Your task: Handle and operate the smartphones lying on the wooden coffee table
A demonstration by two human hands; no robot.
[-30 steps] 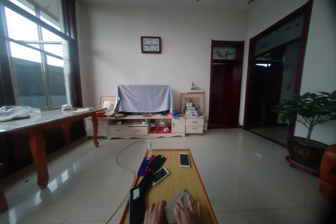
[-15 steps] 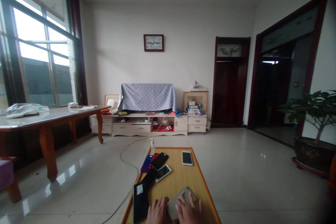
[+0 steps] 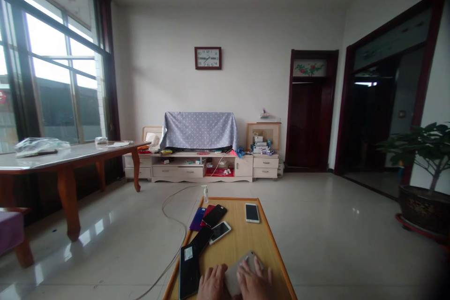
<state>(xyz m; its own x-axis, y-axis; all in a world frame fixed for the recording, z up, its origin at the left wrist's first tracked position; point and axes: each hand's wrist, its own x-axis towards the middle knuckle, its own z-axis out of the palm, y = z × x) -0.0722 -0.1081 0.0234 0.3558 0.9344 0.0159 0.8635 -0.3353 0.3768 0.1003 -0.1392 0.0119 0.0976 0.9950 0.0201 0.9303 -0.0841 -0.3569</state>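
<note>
Silver-grey, a flat device [image 3: 232, 275] lies on the table [image 3: 242, 239] beneath the right hand [image 3: 253, 283], fingers spread; the left hand [image 3: 212, 283] curls at the device's left edge, and whether it grips I can't tell.

silver-grey tablet [image 3: 232, 276] | flat, set askew | partly covered | near end of wooden table [image 3: 249, 237]

A bright window [image 3: 45, 37] stands left — white wall [image 3: 256, 56], clock [image 3: 208, 58], glossy floor [image 3: 323, 229].

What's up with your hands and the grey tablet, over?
Right hand on grey tablet. Left hand at its left edge. Black tablet close beside left hand.
</note>
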